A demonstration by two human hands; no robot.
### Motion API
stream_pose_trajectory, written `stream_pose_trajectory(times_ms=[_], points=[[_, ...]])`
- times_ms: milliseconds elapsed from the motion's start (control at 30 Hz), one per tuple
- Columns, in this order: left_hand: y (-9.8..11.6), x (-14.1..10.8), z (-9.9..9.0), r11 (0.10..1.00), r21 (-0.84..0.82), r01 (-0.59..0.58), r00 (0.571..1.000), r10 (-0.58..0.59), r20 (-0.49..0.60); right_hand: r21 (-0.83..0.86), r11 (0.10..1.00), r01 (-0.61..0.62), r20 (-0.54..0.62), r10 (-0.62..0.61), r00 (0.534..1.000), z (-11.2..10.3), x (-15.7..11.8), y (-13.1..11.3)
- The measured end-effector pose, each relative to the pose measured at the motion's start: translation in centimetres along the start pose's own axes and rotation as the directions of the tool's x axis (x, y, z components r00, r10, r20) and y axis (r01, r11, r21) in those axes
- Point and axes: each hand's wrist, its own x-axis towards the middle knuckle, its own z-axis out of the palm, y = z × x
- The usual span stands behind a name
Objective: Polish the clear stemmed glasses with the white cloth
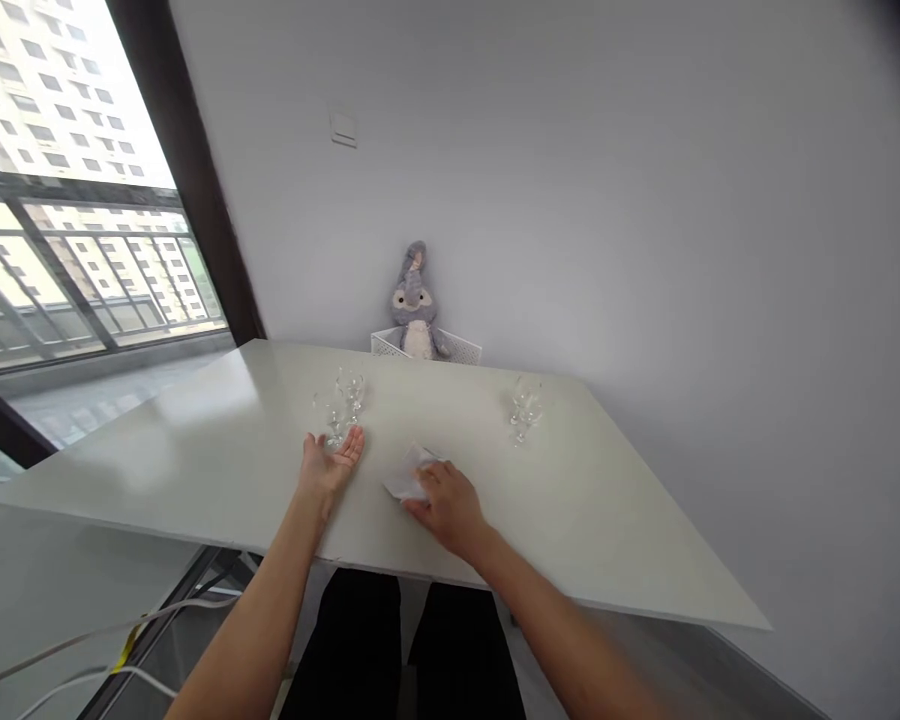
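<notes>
My left hand [330, 464] is palm up with its fingers apart, just in front of two clear stemmed glasses [352, 388] on the left of the white table [615, 520]. It overlaps the foot of the nearer glass [332, 412]; whether it touches the glass I cannot tell. Near the table's middle, my right hand [452, 507] grips a thin white cloth [403, 474] against the surface, with fingers curled over its right side. More clear stemmed glasses [526, 405] stand close together to the right, away from both hands.
Behind the table's far edge, a grey plush toy [418, 305] sits in a white perforated basket [461, 348] by the wall. A large window [82, 270] is at the left. White cables [82, 638] run below the table's left front edge.
</notes>
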Motion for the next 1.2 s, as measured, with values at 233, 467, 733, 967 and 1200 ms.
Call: stream_pose_trajectory(times_ms=[233, 467, 733, 967, 1200], points=[[1.2, 2.0, 0.5, 0.996, -0.049, 0.071, 0.995, -0.067, 0.076, -0.14, 0.985, -0.099, 0.129, 0.118, 0.985, 3.1, 0.3, -0.6], [0.4, 0.8, 0.0, 0.998, 0.05, -0.036, 0.982, 0.026, 0.189, 0.908, 0.198, -0.368, 0.124, 0.712, 0.691, -0.4, -1.0, 2.1], [-6.7, -5.9, -0.3, 0.899, 0.36, -0.248, 0.828, 0.004, 0.56, 0.988, 0.142, -0.064, -0.058, 0.718, 0.694, -3.5, -2.4, -2.6], [-8.3, -7.6, -0.1, 0.761, 0.531, -0.372, 0.759, -0.08, 0.646, 0.896, 0.394, -0.204, 0.079, 0.31, 0.947, -2.7, -2.3, -3.1], [-7.7, -7.4, -0.2, 0.41, 0.651, -0.639, 0.638, -0.191, 0.746, 0.967, 0.022, -0.255, 0.235, 0.326, 0.916, -1.8, -2.7, -0.4]])
